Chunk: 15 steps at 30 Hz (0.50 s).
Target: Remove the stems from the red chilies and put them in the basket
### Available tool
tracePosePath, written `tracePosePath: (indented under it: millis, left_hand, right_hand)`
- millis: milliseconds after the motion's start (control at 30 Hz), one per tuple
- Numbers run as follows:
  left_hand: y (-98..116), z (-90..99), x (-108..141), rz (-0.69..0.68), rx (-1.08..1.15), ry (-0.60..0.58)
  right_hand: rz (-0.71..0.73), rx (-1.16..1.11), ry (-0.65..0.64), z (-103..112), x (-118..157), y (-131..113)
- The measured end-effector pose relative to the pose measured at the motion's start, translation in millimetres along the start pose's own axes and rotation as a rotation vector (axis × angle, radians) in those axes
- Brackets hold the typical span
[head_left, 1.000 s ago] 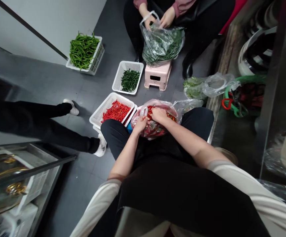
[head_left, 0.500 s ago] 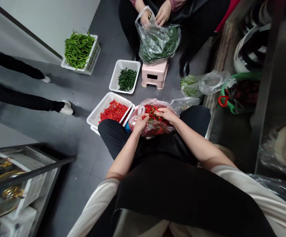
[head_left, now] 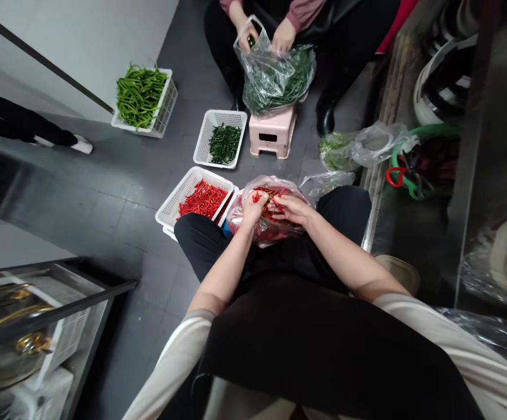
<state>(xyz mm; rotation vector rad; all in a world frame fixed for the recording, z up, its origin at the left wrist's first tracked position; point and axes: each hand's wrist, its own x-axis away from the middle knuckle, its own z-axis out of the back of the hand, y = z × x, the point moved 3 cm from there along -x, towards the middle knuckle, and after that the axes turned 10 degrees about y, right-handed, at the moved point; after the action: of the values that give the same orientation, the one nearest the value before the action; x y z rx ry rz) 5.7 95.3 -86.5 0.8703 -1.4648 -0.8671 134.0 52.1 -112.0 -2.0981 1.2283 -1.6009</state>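
A clear plastic bag [head_left: 265, 232] of red chilies sits between my knees, its mouth spread open. Above it my left hand [head_left: 253, 211] is closed on red chilies, whose tips poke out past the thumb. Close beside it, my right hand [head_left: 292, 209] pinches a red chili [head_left: 278, 201] between thumb and fingers over the bag's contents. Left of my knee stands a white perforated basket [head_left: 175, 195] with loose red chilies [head_left: 203, 199] in it; another basket shows underneath its edge.
Opposite me, a seated person's hands [head_left: 283, 36] work at a bag of green chilies [head_left: 275, 81] on a pink stool [head_left: 271, 131]. White baskets hold dark green chilies [head_left: 224, 143] and long green peppers [head_left: 139, 96]. Shelving [head_left: 104, 291] stands left; a green basket [head_left: 423, 189] with red-handled scissors is right.
My left hand has moved up and right, nearer my right hand. Someone walking at the left has moved further out of view. The opposite person's hands have drawn apart.
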Motion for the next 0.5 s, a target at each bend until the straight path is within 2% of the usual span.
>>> tracePosePath:
  millis: [67,167,233,300,367,433,500]
  left_hand:
    - [1,0.7,-2,-0.013,0.001,-0.009]
    - [-1,5.1,-9,0.023,-0.021,-0.042]
    - [-5,13.6,-15,0.117,-0.058,0.033]
    - [-8,22.8,-20,0.163,-0.122,0.103]
    - [-7,27.9,-21,0.103,-0.186,0.082]
    - [-4,29.7,-17,0.035,-0.195,0.060]
    - [-4,28.5,-9,0.067,-0.142,0.050]
  right_hand:
    - [0.014,0.031,-0.018,-3,4,1]
    - [0.193,0.167,-0.027,-10,12,-6]
    - [0.244,0.280,-0.155,-17,20,-9]
    - [0.213,0.361,-0.272,-21,24,-10]
    - [0.188,0.373,-0.220,-19,24,-10]
    - [0.186,0.314,-0.062,-13,20,-12]
    - [0.164,0.233,0.035,-10,16,-12]
